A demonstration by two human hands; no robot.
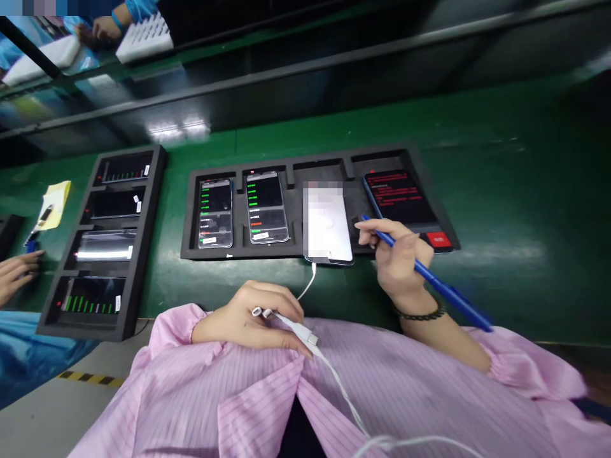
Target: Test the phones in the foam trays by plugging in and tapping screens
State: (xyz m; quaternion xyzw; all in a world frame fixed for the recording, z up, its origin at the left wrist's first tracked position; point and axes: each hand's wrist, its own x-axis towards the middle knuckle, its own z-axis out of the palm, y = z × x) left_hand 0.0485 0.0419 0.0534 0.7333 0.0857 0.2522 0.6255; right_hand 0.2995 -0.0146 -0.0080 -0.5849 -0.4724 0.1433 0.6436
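My left hand [260,312], at the table's front edge, is closed on a white charging cable [301,332] whose plug ends stick out between the fingers. Another white cable [308,283] runs from that hand to the bottom of a phone with a bright white screen [334,222]. Part of this screen is blurred out. My right hand [401,261] grips a blue pen [446,292], held just right of the white-screen phone. Behind that hand lies a phone with red text [394,197]. Two phones with green text, the left one [216,213] and its neighbour [267,207], rest in the black foam tray [238,254].
To the left stands a second black tray [126,318] holding several phones. Past it lie a yellow paper [58,200] and a co-worker's hand [16,277]. A dark metal rail [238,102] crosses behind the green table [515,191]. White trays [146,38] and another person's hands show beyond it.
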